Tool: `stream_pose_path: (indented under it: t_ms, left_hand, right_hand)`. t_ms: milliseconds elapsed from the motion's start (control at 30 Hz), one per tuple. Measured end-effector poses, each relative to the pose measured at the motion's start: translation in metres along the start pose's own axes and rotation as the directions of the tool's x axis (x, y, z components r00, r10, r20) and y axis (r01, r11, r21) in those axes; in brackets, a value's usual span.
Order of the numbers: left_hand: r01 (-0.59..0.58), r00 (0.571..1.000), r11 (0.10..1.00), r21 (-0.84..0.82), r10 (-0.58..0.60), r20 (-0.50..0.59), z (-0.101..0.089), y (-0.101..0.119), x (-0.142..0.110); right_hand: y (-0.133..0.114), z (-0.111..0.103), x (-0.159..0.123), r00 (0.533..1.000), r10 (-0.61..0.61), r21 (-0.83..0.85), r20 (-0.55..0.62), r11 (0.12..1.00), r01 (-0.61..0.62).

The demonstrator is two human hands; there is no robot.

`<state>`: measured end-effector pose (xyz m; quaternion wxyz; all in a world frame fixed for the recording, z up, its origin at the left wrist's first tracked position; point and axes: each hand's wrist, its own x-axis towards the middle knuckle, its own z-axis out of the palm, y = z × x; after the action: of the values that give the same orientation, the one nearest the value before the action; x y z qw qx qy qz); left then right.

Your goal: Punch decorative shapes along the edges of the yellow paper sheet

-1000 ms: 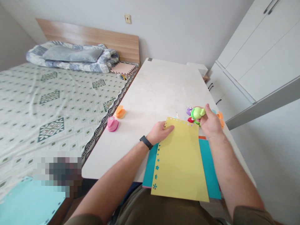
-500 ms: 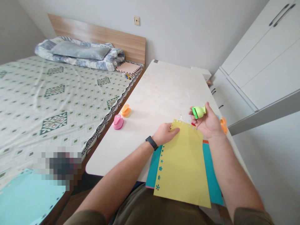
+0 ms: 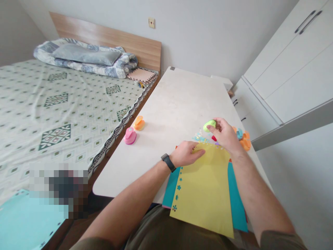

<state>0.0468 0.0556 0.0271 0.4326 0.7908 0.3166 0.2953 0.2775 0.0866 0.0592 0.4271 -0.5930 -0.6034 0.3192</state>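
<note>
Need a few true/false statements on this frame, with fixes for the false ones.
1. The left hand rests on the yellow sheet. True.
2. The right hand is empty. False: it holds a green punch.
3. The watch is on the right wrist. False: it is on the left wrist.
4. The teal sheet lies under the yellow sheet. True.
5. The pink punch stands on the bed. False: it stands on the table.
6. Paper bits lie on the table near the right hand. True.
</note>
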Motion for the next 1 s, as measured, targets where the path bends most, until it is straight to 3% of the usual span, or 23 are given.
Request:
stream_pose_path:
  t_ms: [133,567,833,1000]
  left_hand:
    - [0.002,1.0,1.0,-0.012,-0.002,0.019,0.001,-0.001,0.0]
    - [-0.029,1.0,1.0,0.004,0.029,0.011,0.003,-0.006,0.0]
    - [-0.011,1.0,1.0,0.014,0.011,0.02,0.001,-0.005,0.001]
    - [-0.002,1.0,0.999,0.038,0.001,0.026,0.001,-0.006,0.001]
  right_hand:
    - [0.008,0.004,0.0,0.997,-0.049,-0.18,-0.052,0.983,0.039]
    - [0.008,0.003,-0.005,0.99,-0.077,-0.246,-0.117,0.968,0.047]
    - [0.015,0.002,-0.008,0.988,-0.008,-0.101,-0.153,0.995,-0.007]
    - [0.011,0.005,-0.007,0.967,0.125,0.148,-0.22,0.985,-0.094]
